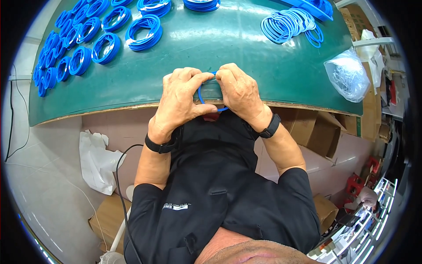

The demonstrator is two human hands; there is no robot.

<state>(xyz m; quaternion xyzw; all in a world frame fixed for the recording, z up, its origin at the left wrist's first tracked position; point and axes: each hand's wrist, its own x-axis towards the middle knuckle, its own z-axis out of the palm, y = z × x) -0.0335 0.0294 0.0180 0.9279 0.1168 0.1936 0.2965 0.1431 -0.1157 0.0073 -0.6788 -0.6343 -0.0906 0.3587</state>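
Observation:
A thin blue ring (pixel 200 95) is held between my two hands at the front edge of the green table (pixel 206 44). My left hand (pixel 176 93) grips its left side, with the thumb at the near part of the ring and the index finger at the far part. My right hand (pixel 239 90) has its fingers curled on the right side, and they hide that part of the ring. The fingertips of both hands nearly meet at the far side. Bundled stacks of blue rings (pixel 151 40) lie beyond my left hand.
Loose lighter-blue rings (pixel 281 27) lie fanned out at the far right, by a blue tray (pixel 314 8). A clear plastic bag (pixel 347 75) sits at the table's right end. Below are a cardboard box (pixel 323 134) and a white plastic bag (pixel 96 160). A black cable (pixel 117 176) hangs at left.

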